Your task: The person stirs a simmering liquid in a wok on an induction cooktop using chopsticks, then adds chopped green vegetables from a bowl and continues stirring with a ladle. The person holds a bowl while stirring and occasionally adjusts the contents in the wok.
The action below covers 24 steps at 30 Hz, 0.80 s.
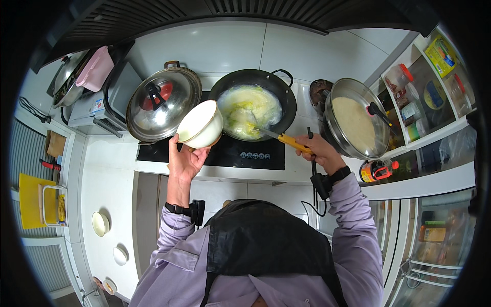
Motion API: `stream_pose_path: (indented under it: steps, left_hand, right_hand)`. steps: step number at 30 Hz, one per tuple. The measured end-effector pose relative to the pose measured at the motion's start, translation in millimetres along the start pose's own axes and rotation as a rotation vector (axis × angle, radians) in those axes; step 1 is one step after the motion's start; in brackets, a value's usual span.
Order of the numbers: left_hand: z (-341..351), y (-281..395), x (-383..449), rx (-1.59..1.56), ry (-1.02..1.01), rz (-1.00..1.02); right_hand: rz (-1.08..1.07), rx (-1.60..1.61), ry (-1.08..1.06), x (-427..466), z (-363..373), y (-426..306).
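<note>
My left hand (188, 159) grips a white bowl (201, 124) with a brown rim edge, tilted beside the near left edge of a black wok (288, 103). Pale liquid with leafy green vegetables (249, 111) fills the wok, which sits on a black cooktop (226, 155). In my right hand (322, 151) is the yellow handle of a metal utensil (293, 142). Its metal shaft reaches into the wok, and the working end is partly hidden among the vegetables.
A lidded pan (168, 99) stands left of the wok. To the right are a steel pan with a glass lid (356, 119), a sauce bottle (378, 170) and a shelf (416, 144) of jars. Small bowls (100, 224) rest on the left counter (115, 199).
</note>
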<state>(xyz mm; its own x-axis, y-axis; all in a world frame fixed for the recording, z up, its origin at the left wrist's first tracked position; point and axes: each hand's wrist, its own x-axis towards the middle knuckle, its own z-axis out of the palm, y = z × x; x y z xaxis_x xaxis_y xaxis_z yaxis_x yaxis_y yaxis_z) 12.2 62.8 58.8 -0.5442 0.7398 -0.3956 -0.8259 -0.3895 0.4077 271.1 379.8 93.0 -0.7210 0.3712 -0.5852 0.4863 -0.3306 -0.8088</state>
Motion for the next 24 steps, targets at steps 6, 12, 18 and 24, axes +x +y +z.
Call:
stream_pose_path:
  steps: [6, 12, 18, 24]
  left_hand:
    - [-1, 1, -3, 0.001, -0.003, 0.013]
    - [-3, 2, -3, 0.004, 0.008, 0.021]
    - [-6, 5, -4, -0.032, 0.017, 0.007]
    - [-5, 5, -6, -0.028, 0.014, 0.001]
  right_hand:
    - [-0.113, 0.015, 0.098, 1, -1, -9]
    - [-0.289, -0.394, 0.401, 15, -13, -26]
    - [-0.608, -1.128, 0.675, 37, -17, -24]
    - [-0.722, -1.3, 0.659, 50, 0, -7]
